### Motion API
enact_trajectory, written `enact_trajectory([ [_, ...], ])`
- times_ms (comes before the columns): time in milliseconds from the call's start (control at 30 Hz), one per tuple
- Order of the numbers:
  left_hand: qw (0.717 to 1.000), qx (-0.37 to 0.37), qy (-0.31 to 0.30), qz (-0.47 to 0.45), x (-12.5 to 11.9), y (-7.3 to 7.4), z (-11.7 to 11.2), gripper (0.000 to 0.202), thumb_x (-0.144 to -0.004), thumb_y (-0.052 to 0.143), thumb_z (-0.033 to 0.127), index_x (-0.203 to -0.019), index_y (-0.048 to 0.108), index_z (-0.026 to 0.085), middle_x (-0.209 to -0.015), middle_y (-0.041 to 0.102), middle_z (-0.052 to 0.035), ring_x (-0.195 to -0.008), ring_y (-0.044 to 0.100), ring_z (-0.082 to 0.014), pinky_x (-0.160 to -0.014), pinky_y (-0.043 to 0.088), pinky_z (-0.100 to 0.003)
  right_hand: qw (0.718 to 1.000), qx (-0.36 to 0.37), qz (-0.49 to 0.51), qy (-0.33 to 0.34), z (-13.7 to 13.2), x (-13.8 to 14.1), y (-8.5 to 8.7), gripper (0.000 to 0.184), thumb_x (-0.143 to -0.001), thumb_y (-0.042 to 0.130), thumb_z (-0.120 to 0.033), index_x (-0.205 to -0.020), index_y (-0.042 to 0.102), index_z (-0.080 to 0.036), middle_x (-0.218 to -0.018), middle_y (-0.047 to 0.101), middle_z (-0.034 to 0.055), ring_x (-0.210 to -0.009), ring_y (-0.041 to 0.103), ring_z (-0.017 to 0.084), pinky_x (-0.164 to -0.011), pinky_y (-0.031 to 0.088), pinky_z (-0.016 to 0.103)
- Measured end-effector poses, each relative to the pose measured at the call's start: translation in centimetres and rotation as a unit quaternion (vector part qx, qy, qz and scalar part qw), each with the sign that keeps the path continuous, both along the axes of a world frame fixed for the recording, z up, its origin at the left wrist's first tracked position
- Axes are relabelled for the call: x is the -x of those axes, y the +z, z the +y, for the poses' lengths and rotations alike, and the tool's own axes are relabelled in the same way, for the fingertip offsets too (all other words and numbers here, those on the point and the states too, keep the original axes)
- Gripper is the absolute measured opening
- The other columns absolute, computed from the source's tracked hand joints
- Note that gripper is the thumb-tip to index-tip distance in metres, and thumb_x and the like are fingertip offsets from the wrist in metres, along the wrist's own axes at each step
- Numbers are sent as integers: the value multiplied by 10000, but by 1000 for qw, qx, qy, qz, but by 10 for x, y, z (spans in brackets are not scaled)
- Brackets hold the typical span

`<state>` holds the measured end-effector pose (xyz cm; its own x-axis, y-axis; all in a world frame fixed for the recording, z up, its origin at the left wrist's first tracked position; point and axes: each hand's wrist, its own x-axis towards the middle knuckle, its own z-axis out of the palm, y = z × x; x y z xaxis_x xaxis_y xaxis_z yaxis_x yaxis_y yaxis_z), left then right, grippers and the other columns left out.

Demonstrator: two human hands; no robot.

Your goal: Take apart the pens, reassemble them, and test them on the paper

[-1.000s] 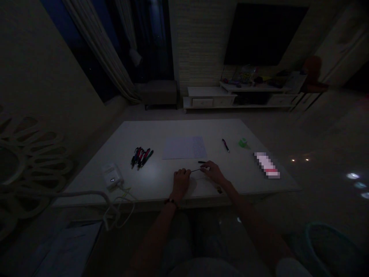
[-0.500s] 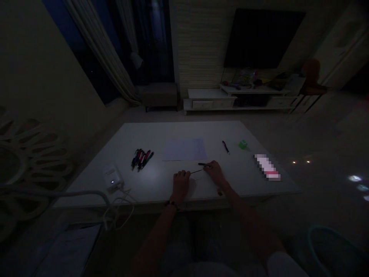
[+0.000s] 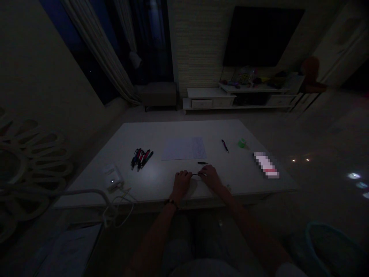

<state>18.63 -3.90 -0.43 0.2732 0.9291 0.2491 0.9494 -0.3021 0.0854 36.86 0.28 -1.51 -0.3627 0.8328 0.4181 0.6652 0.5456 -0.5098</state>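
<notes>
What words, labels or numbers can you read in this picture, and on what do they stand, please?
None can be read.
The sheet of paper carries faint lines of writing, too small to read.
The pink-and-white item is blurred out.

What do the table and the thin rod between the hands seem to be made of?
The table looks like white-painted wood, smooth with a soft sheen. The thin rod looks like dark plastic or metal, perhaps a pen refill; too dim and small to tell.

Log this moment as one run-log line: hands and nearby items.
left hand: touching thin dark rod | right hand: touching its other end | nearby: black pen piece, paper sheet
</notes>
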Motion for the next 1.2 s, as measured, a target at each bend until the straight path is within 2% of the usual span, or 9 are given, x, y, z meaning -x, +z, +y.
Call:
enact_trajectory([
  [100,1000,-5,5,-2,0,0,0,163,-899,413,224,-987,551,230,-920,554,-54,-882,490,-188,-774,322,-338,999,-6,-29,-17,1,-14,-3,99,-790,618,-272,-788,711,-237,-836,638,58,-887,528,211,-805,362,339],
  [233,999,-24,26,-6,1,-4,2,170,-896,415,207,-1002,547,221,-920,565,-54,-883,499,-195,-767,332,-342,994,12,-42,-103,4,-47,-19,141,-802,584,-286,-777,712,-231,-820,644,59,-862,528,206,-787,364,322],
  [300,999,-33,27,-10,2,-6,2,168,-890,425,200,-1001,550,221,-915,568,-53,-886,504,-198,-772,338,-344,991,20,-45,-128,8,-52,-24,156,-804,575,-298,-774,714,-231,-807,646,58,-841,529,204,-770,368,314],
  [467,999,-30,19,-41,2,-11,4,231,-882,445,194,-1094,532,215,-962,583,-65,-929,509,-195,-812,350,-348,993,15,-27,-112,22,-27,-18,162,-806,569,-298,-790,711,-223,-819,648,70,-853,530,202,-776,379,307],
  [600,997,-12,3,-74,3,-15,7,189,-877,462,197,-1041,558,199,-967,590,-52,-941,503,-178,-838,359,-335,993,10,-3,-117,25,-19,-16,167,-800,575,-289,-867,703,-207,-888,643,87,-897,532,208,-805,397,320],
  [800,993,-18,9,-116,8,-16,12,167,-850,528,253,-975,637,236,-990,600,-36,-952,499,-166,-882,354,-324,981,-40,16,-190,-7,-71,-39,281,-830,503,-322,-1019,659,-183,-1054,602,121,-1013,502,240,-887,397,393],
  [933,991,-32,43,-122,4,-11,16,179,-834,548,299,-964,669,314,-1118,574,-27,-1042,471,-195,-937,313,-393,965,-62,2,-253,-36,-101,-50,352,-848,455,-357,-1117,603,-186,-1172,555,127,-1098,467,251,-927,371,426],
  [1067,992,-34,57,-111,-16,-9,22,184,-807,576,330,-959,675,355,-1240,513,-15,-1133,410,-246,-980,248,-479,952,-69,-16,-299,-51,-103,-49,349,-854,423,-336,-1131,588,-203,-1210,533,115,-1136,443,251,-949,347,434],
  [1200,991,-28,69,-110,-38,-11,28,225,-805,572,336,-1011,659,367,-1304,473,-22,-1179,369,-283,-983,220,-527,947,-56,-36,-314,-53,-96,-44,352,-856,407,-316,-1127,593,-191,-1214,531,124,-1131,446,254,-941,344,429],
])
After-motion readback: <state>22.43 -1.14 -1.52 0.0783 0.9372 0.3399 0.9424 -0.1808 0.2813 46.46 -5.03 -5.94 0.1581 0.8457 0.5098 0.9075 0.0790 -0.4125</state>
